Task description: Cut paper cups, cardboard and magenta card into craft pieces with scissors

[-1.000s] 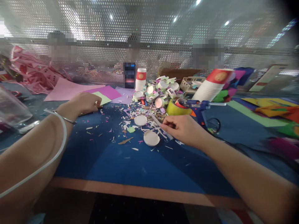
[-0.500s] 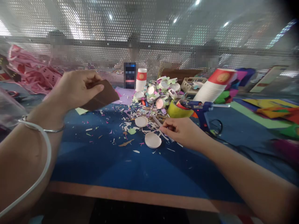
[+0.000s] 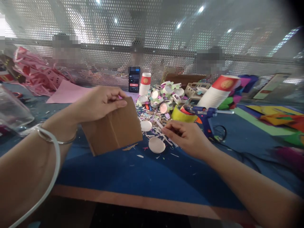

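From where I stand, the left hand pinches a piece of cardboard by its top edge, thumb on the near face. The cardboard tilts over the left part of the blue bench, its right edge ragged; whether its bottom corner touches down I can't tell. The right hand has its fingers drawn together, pinching a slim pale strip that points away over the litter of scraps. Two white discs lie close by: the nearer disc between the hands, the farther disc just past the cardboard's edge, partly hidden by it. Beyond the right hand stand a blue glue gun and a yellow roll, with a leaning stack of cups behind. A phone is propped upright at the back, beside a shorter stack.
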`<state>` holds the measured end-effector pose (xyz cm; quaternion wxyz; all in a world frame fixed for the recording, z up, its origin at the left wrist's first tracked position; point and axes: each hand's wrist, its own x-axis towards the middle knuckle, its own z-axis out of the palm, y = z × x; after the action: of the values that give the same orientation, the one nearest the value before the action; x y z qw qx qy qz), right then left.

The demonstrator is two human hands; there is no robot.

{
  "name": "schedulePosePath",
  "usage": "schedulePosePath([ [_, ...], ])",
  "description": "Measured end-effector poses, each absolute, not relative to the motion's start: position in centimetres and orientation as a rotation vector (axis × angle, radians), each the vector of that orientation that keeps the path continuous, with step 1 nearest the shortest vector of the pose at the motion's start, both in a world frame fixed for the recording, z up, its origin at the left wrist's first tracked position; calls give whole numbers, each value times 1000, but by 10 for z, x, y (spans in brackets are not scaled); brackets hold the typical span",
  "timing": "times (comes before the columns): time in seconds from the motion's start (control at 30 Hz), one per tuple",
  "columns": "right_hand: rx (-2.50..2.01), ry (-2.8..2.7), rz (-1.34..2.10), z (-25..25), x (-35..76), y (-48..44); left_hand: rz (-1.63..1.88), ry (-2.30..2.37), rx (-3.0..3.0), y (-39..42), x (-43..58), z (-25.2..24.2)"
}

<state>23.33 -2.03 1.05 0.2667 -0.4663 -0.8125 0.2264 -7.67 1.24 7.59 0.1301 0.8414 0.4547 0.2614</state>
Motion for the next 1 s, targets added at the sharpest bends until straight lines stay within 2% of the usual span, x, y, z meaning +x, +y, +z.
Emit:
schedulePosePath([
  [0.2, -1174, -2094, 823, 12, 222, -27, 427, 1039, 2401, -2, -48, 68],
  [0.47, -1058, -2075, 1107, 15, 209, -35, 288, 864, 2467, -22, -26, 66],
  [0.7, -1023, -2066, 1247, 15, 212, -35, 185, 983, 2568, -21, -27, 67],
  [1.0, -1016, -2119, 1264, 16, 212, -35, 132, 866, 2586, -25, -15, 65],
])
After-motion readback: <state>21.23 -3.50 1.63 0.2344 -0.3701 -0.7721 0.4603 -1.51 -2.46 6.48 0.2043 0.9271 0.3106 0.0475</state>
